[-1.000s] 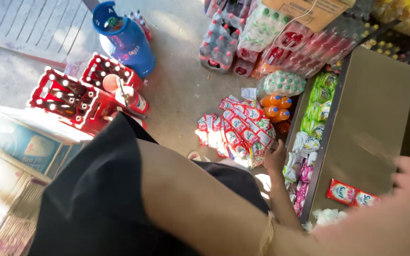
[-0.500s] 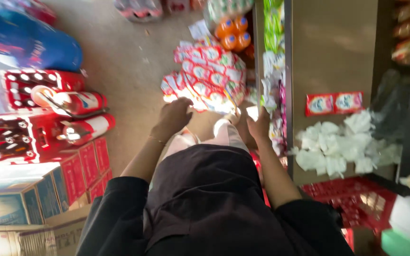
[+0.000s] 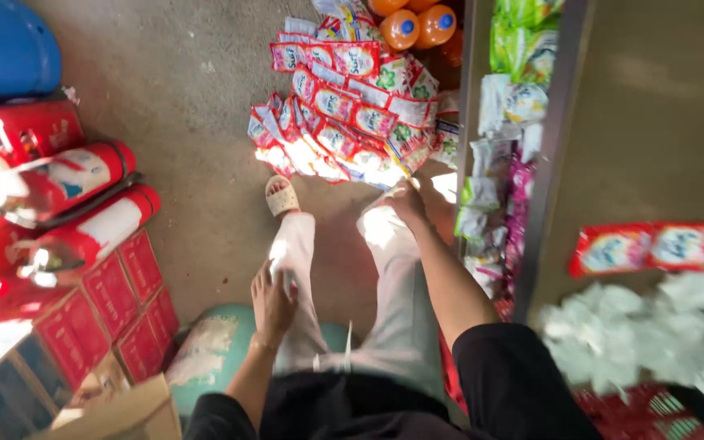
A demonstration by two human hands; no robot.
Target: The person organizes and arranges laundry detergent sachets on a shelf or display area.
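Just beyond the right hand [image 3: 407, 200], fingers curled at the sachets [image 3: 344, 114] heaped on the floor [image 3: 189, 122]; left hand [image 3: 273, 297] rests flat, fingers together, on the thigh [image 3: 295, 269].

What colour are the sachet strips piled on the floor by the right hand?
Mostly red with white and green patches: the sachet strips beside the right hand, seen in the head view.

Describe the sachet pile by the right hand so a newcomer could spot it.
Start at the grey shelf edge. On the concrete floor left of it lies the sachet pile, just beyond the right hand. Unlike the orange bottles above, it is flat red-and-white packets in strips.
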